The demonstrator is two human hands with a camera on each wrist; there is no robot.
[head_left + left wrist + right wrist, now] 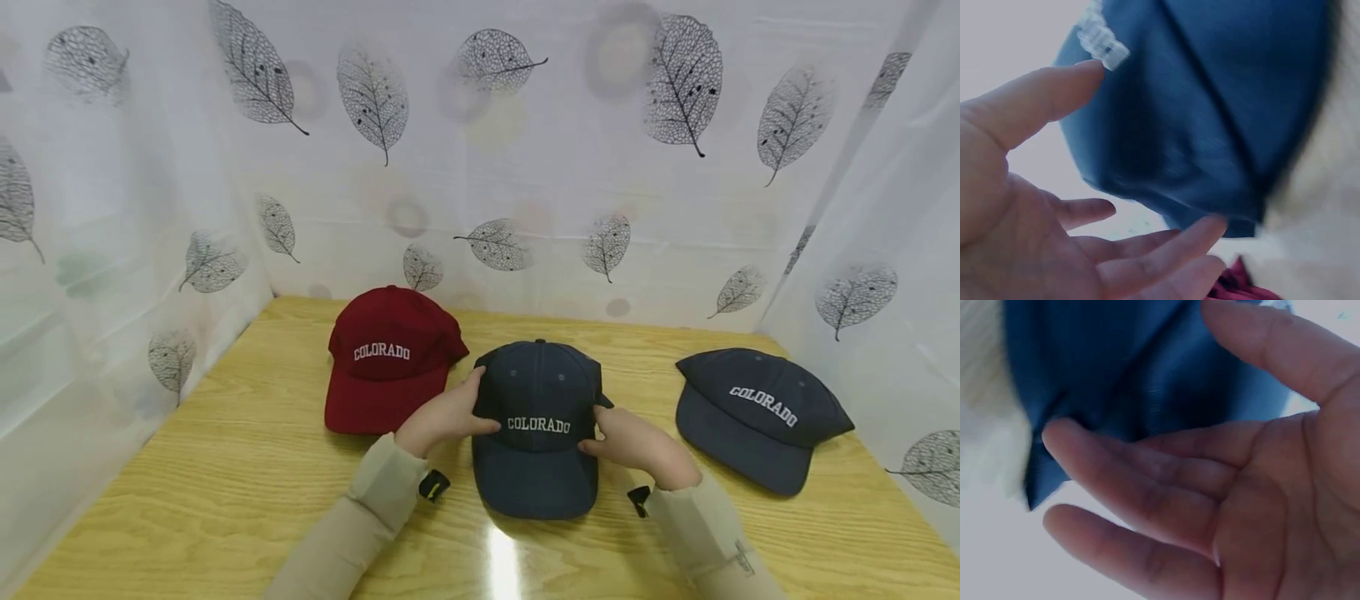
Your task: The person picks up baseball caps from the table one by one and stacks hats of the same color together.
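Note:
A dark navy baseball cap (538, 383) with white COLORADO lettering stands in the middle of the wooden table, brim toward me. At its left side is my left hand (446, 412), the thumb at the front near the lettering. My right hand (633, 442) is at the opposite side, thumb by the lower crown. In the left wrist view the fingers (1160, 253) are spread and nearly straight beside the cap (1210, 94). The right wrist view has the other hand's fingers (1141, 481) extended loosely along the cap (1104, 369). Neither hand is visibly curled round it.
A red COLORADO cap (393, 342) sits to the left, just behind my left hand. Another navy cap (757, 412) lies angled at the right. A leaf-patterned white curtain (555, 183) borders the back and sides of the table (247, 467).

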